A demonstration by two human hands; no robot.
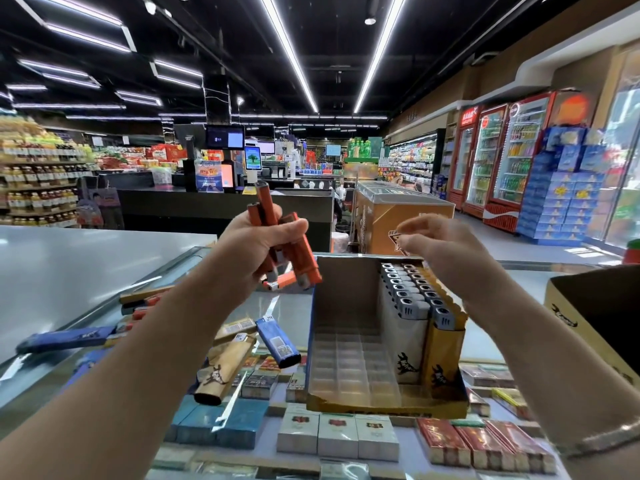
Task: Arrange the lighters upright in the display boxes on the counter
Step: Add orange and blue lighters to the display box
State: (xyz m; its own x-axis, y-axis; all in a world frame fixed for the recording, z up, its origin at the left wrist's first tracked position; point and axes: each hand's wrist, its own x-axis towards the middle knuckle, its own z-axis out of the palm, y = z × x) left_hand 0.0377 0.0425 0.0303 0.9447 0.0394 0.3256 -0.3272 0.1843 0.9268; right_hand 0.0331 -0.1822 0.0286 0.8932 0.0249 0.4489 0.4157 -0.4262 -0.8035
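Left hand: your left hand is raised above the surface, fingers clenched round a bundle of orange lighters that splay out above and below your fist.
Right hand: your right hand hovers above the far edge of the display box, fingers loosely curled, grasping nothing as far as the blur lets me tell.
Display box: it sits on the glass surface just below and between your hands; white lighters and gold lighters stand upright along its right side.
Loose lighters: a gold lighter and a blue lighter lie flat under your left forearm, beside the box.
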